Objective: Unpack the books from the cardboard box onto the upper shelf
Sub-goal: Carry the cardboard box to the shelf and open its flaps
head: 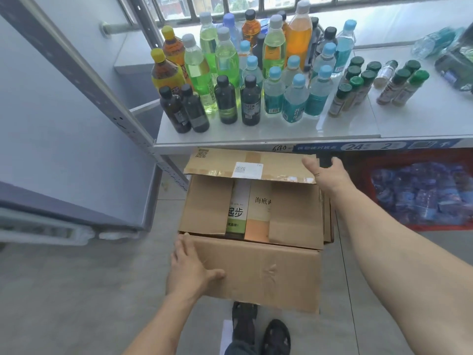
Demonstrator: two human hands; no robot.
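Note:
A cardboard box [258, 272] sits on the floor in front of the shelf, its flaps partly folded back. Through the gap I see two books: one green and white [238, 208], one cream and orange [259, 213]. My left hand [190, 270] lies flat on the near flap at its left corner, thumb over the flap's face. My right hand [330, 176] rests on the right end of the far flap [245, 163], fingers spread. The upper shelf [358, 124] is a white board just beyond the box.
Many drink bottles [245, 73] crowd the shelf's left and middle; small green-capped jars [363, 83] stand to the right. A red crate of packed bottles [422, 193] sits under the shelf. A grey metal upright [84, 80] rises at left. My feet [258, 331] are below the box.

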